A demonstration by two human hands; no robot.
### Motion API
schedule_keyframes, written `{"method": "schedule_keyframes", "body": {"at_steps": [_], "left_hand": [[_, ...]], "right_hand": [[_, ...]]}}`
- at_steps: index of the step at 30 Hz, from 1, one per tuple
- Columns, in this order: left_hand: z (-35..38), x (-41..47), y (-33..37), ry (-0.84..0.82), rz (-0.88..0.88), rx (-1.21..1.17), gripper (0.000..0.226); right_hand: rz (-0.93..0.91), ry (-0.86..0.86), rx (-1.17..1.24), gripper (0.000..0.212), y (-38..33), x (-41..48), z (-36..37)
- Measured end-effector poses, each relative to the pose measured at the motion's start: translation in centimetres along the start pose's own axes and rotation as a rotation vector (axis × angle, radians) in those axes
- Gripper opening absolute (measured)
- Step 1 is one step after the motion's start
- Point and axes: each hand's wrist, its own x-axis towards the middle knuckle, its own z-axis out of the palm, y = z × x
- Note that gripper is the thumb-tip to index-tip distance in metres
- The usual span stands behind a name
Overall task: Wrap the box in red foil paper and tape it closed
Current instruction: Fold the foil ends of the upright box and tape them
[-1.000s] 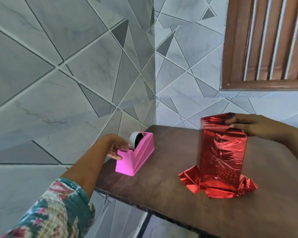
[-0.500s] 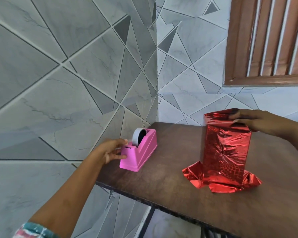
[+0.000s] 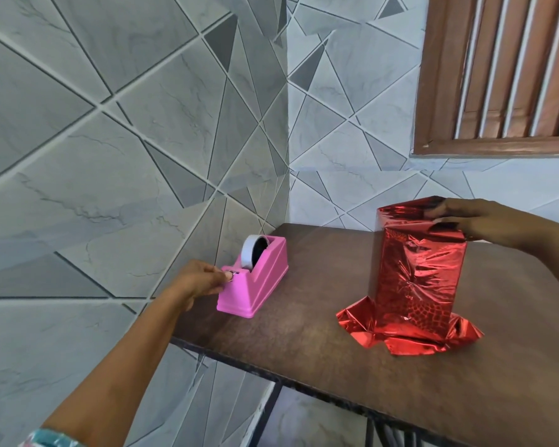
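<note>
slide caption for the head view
Left hand on the pink tape dispenser, right hand pressing the top fold of the foil-wrapped box.

No legible text, label, brand or number anywhere.

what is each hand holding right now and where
Left hand pinches tape at the pink dispenser cutter; right hand presses folded foil atop the box.

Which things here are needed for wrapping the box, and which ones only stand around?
For the job: foil-wrapped box, pressed at the top by the right hand; pink tape dispenser with its tape roll, pinched at the cutter end by the left hand.
Just there: table, tiled wall, wooden shutter.
</note>
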Motion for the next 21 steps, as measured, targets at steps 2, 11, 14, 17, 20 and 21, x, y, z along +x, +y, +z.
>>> {"method": "schedule_keyframes", "body": {"at_steps": [2, 11, 14, 17, 20, 21], "left_hand": [[-0.5, -0.1, -0.3, 0.055, 0.036, 0.118, 0.020], [-2.1, -2.2, 6.7, -0.062, 0.310, -0.154, 0.008], [1.9, -3.6, 13.2, -0.283, 0.458, -0.173, 0.012], [7.4, -4.7, 17.9, -0.493, 0.590, -0.082, 0.015], [11.8, -4.9, 20.7, -0.691, 0.620, 0.045, 0.036], [13.2, -4.7, 21.4, -0.744, 0.616, 0.065, 0.043]], "right_hand": [[-0.005, 0.007, -0.008, 0.032, -0.2, -0.1, 0.0], [-0.016, -0.015, -0.096, 0.013, -0.6, 0.1, -0.2], [0.003, -0.022, -0.110, 0.016, -0.2, 0.3, -0.5], [0.030, -0.054, -0.058, 0.047, 0.0, 0.4, -0.6], [0.036, -0.078, -0.065, 0.061, 0.0, 0.7, -0.7], [0.032, -0.085, -0.080, 0.062, 0.0, 0.8, -0.7]]}}
